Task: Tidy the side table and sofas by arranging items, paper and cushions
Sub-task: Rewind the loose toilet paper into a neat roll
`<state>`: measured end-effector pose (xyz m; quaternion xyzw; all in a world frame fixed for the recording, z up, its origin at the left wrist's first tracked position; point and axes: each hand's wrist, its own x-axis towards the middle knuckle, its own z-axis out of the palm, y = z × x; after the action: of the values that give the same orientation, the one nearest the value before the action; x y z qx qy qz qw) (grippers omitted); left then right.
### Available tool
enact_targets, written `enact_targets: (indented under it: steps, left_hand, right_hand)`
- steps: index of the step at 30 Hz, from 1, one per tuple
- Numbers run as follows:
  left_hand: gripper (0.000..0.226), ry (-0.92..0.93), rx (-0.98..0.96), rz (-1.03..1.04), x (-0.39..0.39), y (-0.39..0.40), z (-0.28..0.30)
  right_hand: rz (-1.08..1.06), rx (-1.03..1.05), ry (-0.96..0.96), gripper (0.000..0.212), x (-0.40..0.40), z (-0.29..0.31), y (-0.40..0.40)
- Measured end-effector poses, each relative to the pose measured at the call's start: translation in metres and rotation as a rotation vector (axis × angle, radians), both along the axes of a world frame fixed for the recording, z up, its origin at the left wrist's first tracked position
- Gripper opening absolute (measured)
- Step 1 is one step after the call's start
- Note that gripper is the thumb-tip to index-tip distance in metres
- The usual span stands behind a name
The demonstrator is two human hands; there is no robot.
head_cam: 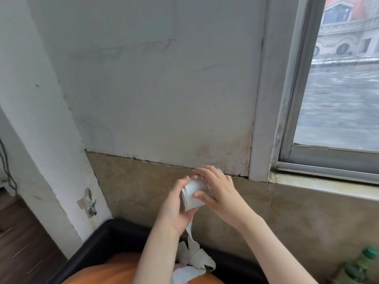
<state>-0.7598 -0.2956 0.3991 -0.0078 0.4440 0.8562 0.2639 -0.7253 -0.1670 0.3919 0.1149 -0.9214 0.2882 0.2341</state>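
Observation:
I hold a white roll of tissue paper up in front of the wall, at the middle of the view. My left hand grips the roll from below and from the left, thumb on top. My right hand curls over its right end, thumb pressed on the front. A loose twisted tail of the paper hangs down from the roll onto an orange cushion on a black sofa at the bottom.
A white wall with a brown tiled lower band fills the middle. A window and its sill are at the right. A green-capped plastic bottle stands at the bottom right. Wooden floor shows at the left.

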Motion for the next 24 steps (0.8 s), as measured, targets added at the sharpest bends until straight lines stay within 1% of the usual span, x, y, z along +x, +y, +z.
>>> enact_targets:
  steps: [2, 5, 8, 10, 12, 14, 16, 18, 20, 22, 24]
  left_hand:
    - [0.026, -0.081, 0.027, 0.034, -0.001, 0.004, 0.001]
    - [0.03, -0.136, 0.031, 0.037, -0.004, 0.01, 0.0]
    - [0.037, -0.125, 0.017, -0.033, -0.007, 0.012, -0.004]
    - [0.038, -0.047, -0.005, -0.115, -0.006, 0.011, -0.003]
    - [0.036, 0.086, -0.09, -0.15, -0.006, 0.013, -0.002]
    - [0.03, 0.195, -0.219, -0.108, -0.005, 0.018, -0.001]
    - [0.022, 0.239, -0.269, -0.055, -0.004, 0.022, 0.001]
    - [0.017, 0.213, -0.207, -0.021, -0.003, 0.024, 0.002]
    - [0.022, 0.144, -0.112, -0.014, -0.003, 0.024, 0.002]
    - [0.028, 0.092, -0.059, -0.022, -0.004, 0.022, 0.0]
    - [0.028, 0.076, -0.041, -0.045, -0.006, 0.019, -0.002]
  right_hand:
    - [0.001, -0.001, 0.063, 0.058, -0.001, -0.005, 0.002]
    - [0.005, 0.008, 0.059, 0.069, -0.002, -0.01, 0.005]
    - [-0.021, -0.004, 0.044, 0.063, -0.002, -0.011, 0.014]
    - [-0.03, 0.008, 0.04, 0.057, -0.003, -0.01, 0.02]
    - [-0.044, 0.023, 0.037, 0.054, -0.003, -0.01, 0.024]
    - [-0.066, 0.066, 0.044, 0.053, -0.004, -0.012, 0.026]
    - [-0.087, 0.081, 0.076, 0.057, -0.003, -0.016, 0.026]
    - [-0.103, 0.035, 0.122, 0.065, -0.001, -0.018, 0.025]
    - [-0.122, -0.03, 0.166, 0.072, 0.001, -0.016, 0.024]
    - [-0.117, -0.055, 0.189, 0.073, 0.003, -0.015, 0.025]
    - [-0.086, -0.035, 0.204, 0.069, 0.003, -0.015, 0.027]
